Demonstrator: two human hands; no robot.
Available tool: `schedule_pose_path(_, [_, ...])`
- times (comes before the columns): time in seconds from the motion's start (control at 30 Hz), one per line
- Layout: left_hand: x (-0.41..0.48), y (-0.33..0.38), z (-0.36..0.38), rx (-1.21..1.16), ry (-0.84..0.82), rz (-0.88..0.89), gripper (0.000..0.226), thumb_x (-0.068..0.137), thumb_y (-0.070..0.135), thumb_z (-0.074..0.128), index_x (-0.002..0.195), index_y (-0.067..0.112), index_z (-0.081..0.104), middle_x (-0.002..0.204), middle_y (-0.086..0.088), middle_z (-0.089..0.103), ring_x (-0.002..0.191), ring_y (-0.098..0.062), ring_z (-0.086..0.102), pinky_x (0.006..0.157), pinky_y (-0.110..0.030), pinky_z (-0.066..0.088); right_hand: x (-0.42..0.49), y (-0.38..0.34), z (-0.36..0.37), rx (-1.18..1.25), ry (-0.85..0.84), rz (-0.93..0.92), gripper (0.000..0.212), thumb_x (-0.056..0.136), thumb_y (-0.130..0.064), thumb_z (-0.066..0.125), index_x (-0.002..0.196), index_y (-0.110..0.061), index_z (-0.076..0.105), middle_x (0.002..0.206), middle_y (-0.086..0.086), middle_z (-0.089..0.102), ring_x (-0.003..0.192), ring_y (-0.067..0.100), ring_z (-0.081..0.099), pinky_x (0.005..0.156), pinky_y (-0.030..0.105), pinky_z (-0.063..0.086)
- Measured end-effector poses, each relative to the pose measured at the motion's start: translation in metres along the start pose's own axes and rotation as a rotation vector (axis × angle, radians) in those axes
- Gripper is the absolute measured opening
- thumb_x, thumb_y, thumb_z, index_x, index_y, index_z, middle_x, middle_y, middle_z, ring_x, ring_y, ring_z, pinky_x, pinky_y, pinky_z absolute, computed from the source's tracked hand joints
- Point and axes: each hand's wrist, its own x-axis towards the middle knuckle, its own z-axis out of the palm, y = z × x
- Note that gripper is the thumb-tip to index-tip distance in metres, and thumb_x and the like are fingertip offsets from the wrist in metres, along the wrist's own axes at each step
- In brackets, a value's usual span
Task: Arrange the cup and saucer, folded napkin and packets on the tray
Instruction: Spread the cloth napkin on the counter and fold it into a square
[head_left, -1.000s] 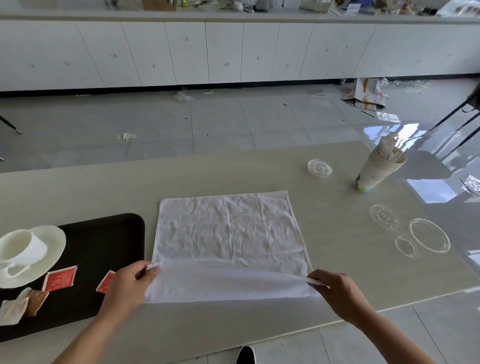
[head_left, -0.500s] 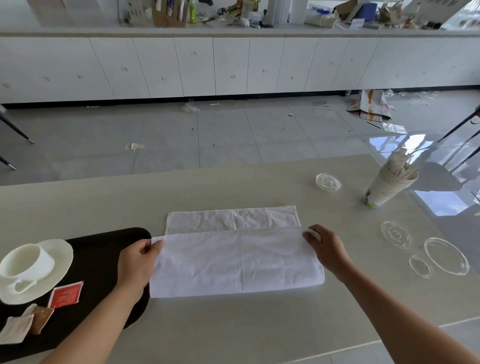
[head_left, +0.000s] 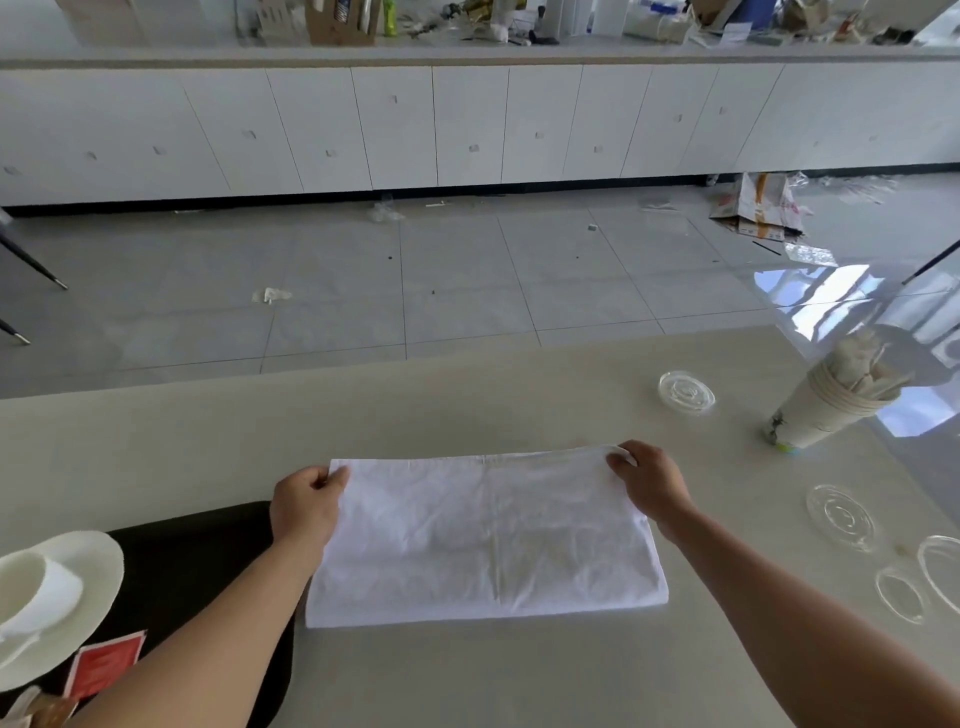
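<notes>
A white cloth napkin (head_left: 483, 540) lies folded in half on the beige table, a wide rectangle. My left hand (head_left: 306, 506) pinches its far left corner and my right hand (head_left: 647, 480) pinches its far right corner. To the left sits a black tray (head_left: 208, 551). On it stand a white cup (head_left: 31, 592) on a white saucer (head_left: 98, 561), a red packet (head_left: 106, 665) and a brown packet (head_left: 52, 714) at the frame's bottom edge. My left forearm crosses over the tray's right part.
A stack of paper cups (head_left: 826, 405) stuffed with paper stands at the right. Clear plastic lids (head_left: 685, 392) (head_left: 841, 514) (head_left: 901, 595) lie around it. The table's far edge runs behind the napkin, with tiled floor and white cabinets beyond.
Both hands carried the napkin's near edge away from me over the cloth until it met the far edge, folding it in half. The view has tilted up.
</notes>
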Motion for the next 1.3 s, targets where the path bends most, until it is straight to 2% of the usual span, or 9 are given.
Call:
schedule_pose_path(0.2, [0.021,-0.004,0.014,0.17,0.067,-0.041,0.041,0.087,0.033,0.067,0.058,0.006,0.059,0.051,-0.009,0.057,0.05,-0.027,0.053,0.051,-0.03,0.037,0.019,0.006,0.01,-0.091,0.026,0.048,0.022,0.089,-0.022,0.066,0.068,-0.019,0.06,0.062,0.0,0.059,0.063,0.026,0.055,0.053,0.028,0.037])
schedule_pose_path(0.33, [0.025,-0.008,0.02,0.35,0.084,0.007,0.04,0.09,0.031,0.063,0.064,0.002,0.057,0.057,-0.011,0.06,0.053,-0.026,0.051,0.051,-0.033,0.038,0.024,0.009,0.016,-0.168,0.046,0.068,0.017,0.089,-0.026,0.065,0.073,-0.021,0.061,0.065,0.001,0.061,0.066,0.029,0.058,0.059,0.032,0.043])
schedule_pose_path(0.43, [0.019,-0.002,0.02,0.46,0.084,0.079,0.022,0.09,0.028,0.063,0.093,0.006,0.065,0.089,-0.014,0.067,0.082,-0.034,0.06,0.066,-0.044,0.048,0.021,0.011,0.018,-0.162,0.066,0.073,0.012,0.089,-0.027,0.067,0.094,-0.016,0.068,0.079,0.003,0.066,0.078,0.032,0.063,0.065,0.033,0.046])
schedule_pose_path(0.5, [0.011,0.0,0.021,0.517,0.104,0.097,0.038,0.087,0.024,0.067,0.119,0.006,0.058,0.113,-0.021,0.06,0.103,-0.04,0.055,0.078,-0.049,0.048,0.013,0.011,0.019,-0.2,0.138,0.017,0.025,0.088,-0.028,0.07,0.109,-0.016,0.066,0.095,0.004,0.066,0.092,0.03,0.061,0.068,0.032,0.044])
schedule_pose_path(0.67, [-0.033,-0.014,0.027,0.665,-0.063,0.566,0.046,0.085,0.03,0.056,0.127,0.013,0.056,0.13,-0.014,0.055,0.12,-0.036,0.051,0.093,-0.051,0.046,-0.037,-0.002,0.046,-0.419,0.129,-0.371,0.042,0.089,-0.032,0.067,0.128,-0.017,0.062,0.135,0.004,0.059,0.122,0.03,0.05,0.096,0.043,0.049])
schedule_pose_path(0.77, [-0.057,-0.037,0.032,0.799,-0.204,0.706,0.059,0.091,0.05,0.034,0.144,0.023,0.04,0.152,-0.013,0.036,0.143,-0.033,0.027,0.115,-0.051,0.023,-0.076,-0.018,0.086,-0.481,-0.076,-0.539,0.056,0.098,-0.054,0.043,0.147,-0.028,0.042,0.158,-0.009,0.03,0.148,0.02,0.022,0.12,0.041,0.021])
schedule_pose_path(0.87, [-0.068,-0.057,0.04,0.92,-0.254,0.687,0.072,0.092,0.068,0.024,0.153,0.032,0.013,0.163,-0.008,0.008,0.15,-0.03,0.002,0.118,-0.051,0.004,-0.107,-0.029,0.126,-0.567,-0.172,-0.641,0.065,0.099,-0.065,0.024,0.154,-0.03,0.023,0.164,-0.012,0.008,0.152,0.018,0.0,0.119,0.043,0.001])
schedule_pose_path(1.1, [-0.067,-0.074,0.049,1.005,-0.273,0.592,0.079,0.086,0.074,0.021,0.153,0.031,0.016,0.163,-0.01,0.006,0.149,-0.032,0.007,0.117,-0.059,0.012,-0.11,-0.018,0.143,-0.69,-0.212,-0.628,0.072,0.097,-0.066,0.023,0.156,-0.024,0.016,0.164,-0.005,0.009,0.152,0.027,0.0,0.117,0.049,0.003])
schedule_pose_path(1.3, [-0.068,-0.072,0.045,1.006,-0.268,0.561,0.078,0.087,0.073,0.02,0.153,0.031,0.013,0.163,-0.01,0.005,0.15,-0.031,0.006,0.116,-0.058,0.014,-0.088,0.049,0.08,-0.755,-0.087,-0.394,0.077,0.096,-0.068,0.021,0.156,-0.022,0.006,0.165,-0.004,0.002,0.152,0.019,-0.006,0.12,0.045,0.003])
